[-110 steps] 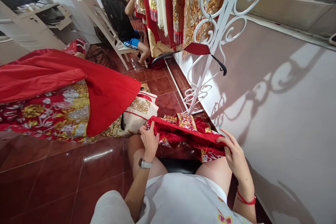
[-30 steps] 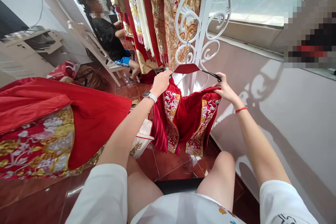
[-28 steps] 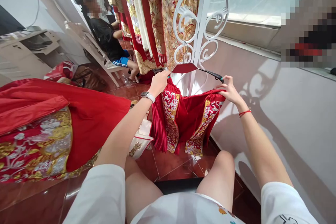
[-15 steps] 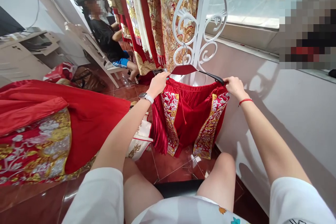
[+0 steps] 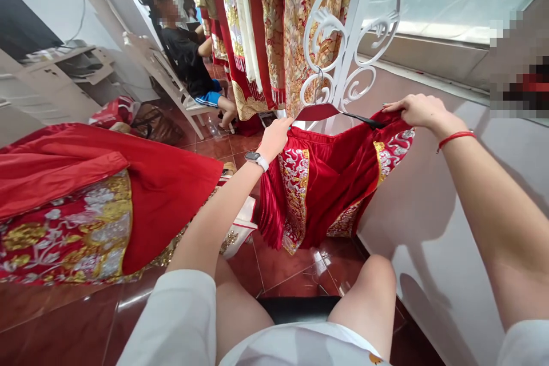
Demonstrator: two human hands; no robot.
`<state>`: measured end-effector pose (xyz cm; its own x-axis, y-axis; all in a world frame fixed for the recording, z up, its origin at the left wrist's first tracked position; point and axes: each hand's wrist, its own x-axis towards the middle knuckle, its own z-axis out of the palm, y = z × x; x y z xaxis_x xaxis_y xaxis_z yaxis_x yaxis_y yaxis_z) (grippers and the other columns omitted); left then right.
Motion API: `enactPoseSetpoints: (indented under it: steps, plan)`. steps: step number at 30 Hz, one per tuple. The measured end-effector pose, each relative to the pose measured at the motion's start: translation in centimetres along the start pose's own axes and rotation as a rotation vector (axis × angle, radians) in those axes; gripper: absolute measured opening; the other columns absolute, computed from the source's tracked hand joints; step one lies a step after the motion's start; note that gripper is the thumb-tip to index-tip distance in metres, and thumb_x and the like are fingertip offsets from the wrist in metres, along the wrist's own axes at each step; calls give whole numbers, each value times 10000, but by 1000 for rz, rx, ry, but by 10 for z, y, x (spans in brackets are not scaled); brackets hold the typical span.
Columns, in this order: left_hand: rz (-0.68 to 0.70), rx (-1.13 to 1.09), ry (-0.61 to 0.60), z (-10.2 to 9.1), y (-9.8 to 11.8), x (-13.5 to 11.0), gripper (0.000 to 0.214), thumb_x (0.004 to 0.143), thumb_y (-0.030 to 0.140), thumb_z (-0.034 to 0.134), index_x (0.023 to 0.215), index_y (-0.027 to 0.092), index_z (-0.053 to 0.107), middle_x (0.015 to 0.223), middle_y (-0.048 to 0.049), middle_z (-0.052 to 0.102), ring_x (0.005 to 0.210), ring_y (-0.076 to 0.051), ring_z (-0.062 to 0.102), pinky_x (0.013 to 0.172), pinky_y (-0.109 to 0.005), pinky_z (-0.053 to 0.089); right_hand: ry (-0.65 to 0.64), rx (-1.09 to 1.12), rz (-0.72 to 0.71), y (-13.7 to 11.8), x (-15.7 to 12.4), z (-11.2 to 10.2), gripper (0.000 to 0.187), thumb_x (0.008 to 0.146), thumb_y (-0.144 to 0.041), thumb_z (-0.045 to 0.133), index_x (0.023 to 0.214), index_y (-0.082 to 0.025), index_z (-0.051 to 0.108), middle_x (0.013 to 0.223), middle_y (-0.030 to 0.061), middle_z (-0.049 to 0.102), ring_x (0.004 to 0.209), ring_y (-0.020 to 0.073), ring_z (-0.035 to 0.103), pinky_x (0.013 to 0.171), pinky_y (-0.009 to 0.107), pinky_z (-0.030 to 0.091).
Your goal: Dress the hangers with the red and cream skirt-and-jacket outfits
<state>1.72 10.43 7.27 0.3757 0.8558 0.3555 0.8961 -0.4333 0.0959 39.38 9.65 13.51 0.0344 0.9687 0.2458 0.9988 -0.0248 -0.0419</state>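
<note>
A red embroidered skirt point(image 5: 326, 171) with gold and silver panels hangs in front of my knees. Its waistband is at a hanger point(image 5: 317, 112), red in the middle with a black right arm, whose hook is by the white scrollwork rack. My left hand point(image 5: 275, 138) is closed on the waistband's left corner at the hanger's end. With fingers closed, my right hand point(image 5: 422, 111) grips the right end of the waistband and holds it out past the black hanger tip. The fabric on that side is stretched up and to the right.
Another red embroidered garment point(image 5: 171, 183) spreads out at the left. A white rack point(image 5: 355, 28) stands ahead, with red and gold garments point(image 5: 270, 28) hanging behind it. A person point(image 5: 189, 57) sits on a white chair further back. A wall point(image 5: 463, 200) runs along the right.
My right hand has pulled the right end of the waistband outward and up, off the hanger's black tip. The left hand keeps its grip. The view has shifted slightly left.
</note>
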Motion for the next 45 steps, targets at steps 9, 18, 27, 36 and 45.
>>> enactPoseSetpoints:
  steps: [9, 18, 27, 36, 45]
  plan:
    - [-11, 4, 18, 4, 0, -3, 525, 909, -2, 332, 1340, 184, 567, 1221, -128, 668, 1129, -279, 602, 855, -361, 532, 278, 356, 245, -67, 3, -39, 580, 811, 23, 382, 1294, -60, 691, 1274, 200, 691, 1147, 215, 620, 975, 359, 439]
    - [-19, -28, 46, 5, -6, -6, 490, 970, 66, 333, 1391, 202, 546, 1254, -135, 652, 1161, -282, 585, 918, -368, 513, -24, 474, -415, -120, -30, -38, 520, 684, 64, 466, 1124, -136, 658, 1057, 90, 725, 1004, 219, 679, 862, 328, 562]
    - [-25, -143, 156, 18, -7, -17, 623, 914, 54, 374, 1527, 162, 402, 1357, -148, 579, 1297, -276, 517, 1162, -466, 378, -116, -97, -371, -94, -117, 73, 666, 840, -31, 427, 1437, -309, 523, 1577, 88, 430, 1009, 277, 644, 675, 367, 553]
    - [-295, -452, 410, 81, 51, -130, 550, 939, 154, 388, 1483, 234, 408, 1553, -153, 390, 1514, -256, 306, 1264, -473, 280, -158, 394, -145, -178, -170, 138, 571, 965, -179, 366, 1530, -214, 437, 1096, 139, 708, 967, 279, 678, 880, 385, 523]
    - [-714, -816, 7, 202, 79, -205, 664, 830, 29, 476, 1458, 217, 370, 1474, -189, 482, 1382, -259, 515, 1184, -420, 427, -537, 615, 56, -229, -164, 247, 615, 938, -95, 486, 1543, -128, 378, 1311, 195, 667, 1140, 241, 676, 910, 283, 487]
